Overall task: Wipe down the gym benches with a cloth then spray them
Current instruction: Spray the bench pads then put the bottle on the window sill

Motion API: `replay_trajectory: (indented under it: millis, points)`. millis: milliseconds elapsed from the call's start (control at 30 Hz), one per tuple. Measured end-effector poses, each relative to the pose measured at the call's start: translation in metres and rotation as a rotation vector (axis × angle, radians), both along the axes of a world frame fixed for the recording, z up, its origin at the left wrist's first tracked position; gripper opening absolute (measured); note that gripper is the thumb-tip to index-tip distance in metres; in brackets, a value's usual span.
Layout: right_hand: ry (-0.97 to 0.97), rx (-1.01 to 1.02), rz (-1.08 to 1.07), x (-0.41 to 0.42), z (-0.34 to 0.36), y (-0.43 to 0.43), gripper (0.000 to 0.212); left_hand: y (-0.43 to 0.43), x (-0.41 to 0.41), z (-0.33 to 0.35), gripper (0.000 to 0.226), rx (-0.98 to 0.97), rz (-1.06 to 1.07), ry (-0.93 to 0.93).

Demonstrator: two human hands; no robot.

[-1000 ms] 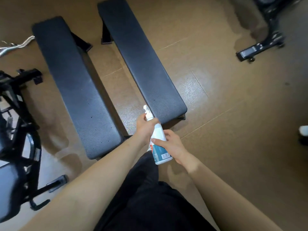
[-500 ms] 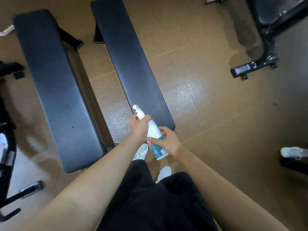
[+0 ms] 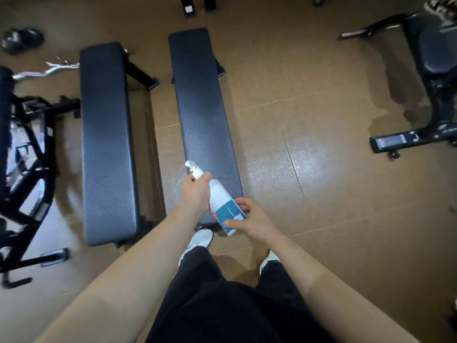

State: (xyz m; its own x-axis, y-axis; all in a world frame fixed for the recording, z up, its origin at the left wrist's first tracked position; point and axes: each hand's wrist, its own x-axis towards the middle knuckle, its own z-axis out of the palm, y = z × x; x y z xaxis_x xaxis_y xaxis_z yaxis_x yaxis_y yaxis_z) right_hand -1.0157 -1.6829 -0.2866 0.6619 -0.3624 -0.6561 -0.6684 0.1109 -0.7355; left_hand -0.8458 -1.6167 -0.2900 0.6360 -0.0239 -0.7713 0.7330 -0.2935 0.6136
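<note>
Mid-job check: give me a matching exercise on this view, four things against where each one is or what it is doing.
Things
1. left hand
2. right hand
3. spray bottle
4. chrome bar

Places or states
A. on the floor by the far end of the left bench
B. holds the bottle's labelled lower end
C. held at the near end of the right bench, nozzle pointing away
D. grips the bottle's neck, just below the nozzle

Pairs: 1-D, 2-B, 3-C, 4-A
</note>
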Motion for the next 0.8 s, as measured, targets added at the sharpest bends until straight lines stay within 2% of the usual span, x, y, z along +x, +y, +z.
replay_trajectory:
  millis: [300, 467, 667, 800]
  points:
    - [-0.102, 0.003, 0.105, -0.049, 0.016, -0.074, 0.056, -0.043, -0.068, 0.031, 0.05, 0.02, 0.255, -0.033]
    - [-0.154, 0.038, 0.173, -0.036, 0.025, -0.093, 0.054, -0.052, -0.062, 0.045, 0.04, 0.044, 0.259, -0.07]
    - [-0.197, -0.009, 0.284, -0.011, 0.032, -0.12, 0.055, -0.06, -0.042, 0.038, 0.049, 0.095, 0.334, 0.011]
    - [-0.153, -0.045, 0.361, 0.016, 0.025, -0.142, 0.054, -0.074, -0.024, 0.02, 0.054, 0.044, 0.401, 0.035]
